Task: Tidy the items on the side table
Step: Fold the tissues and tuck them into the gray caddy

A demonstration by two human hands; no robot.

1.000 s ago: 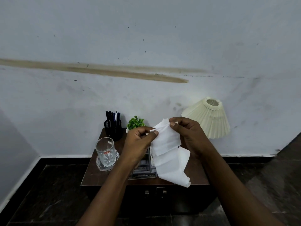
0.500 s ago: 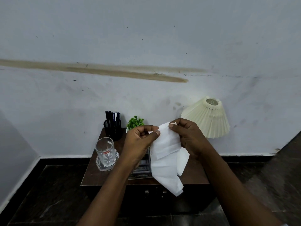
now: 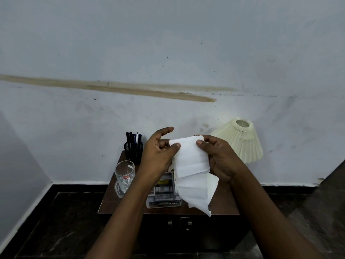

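Head view: left hand (image 3: 158, 157), right hand (image 3: 221, 158) pinch tissue (image 3: 192, 163) hanging long-axis down.

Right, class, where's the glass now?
In the head view, the glass stands at the left edge of the side table, in front of the pen holder, left of the left hand.

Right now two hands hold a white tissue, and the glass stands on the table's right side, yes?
No: the head view shows the glass on the left side of the table. The left hand and right hand do hold the white tissue.
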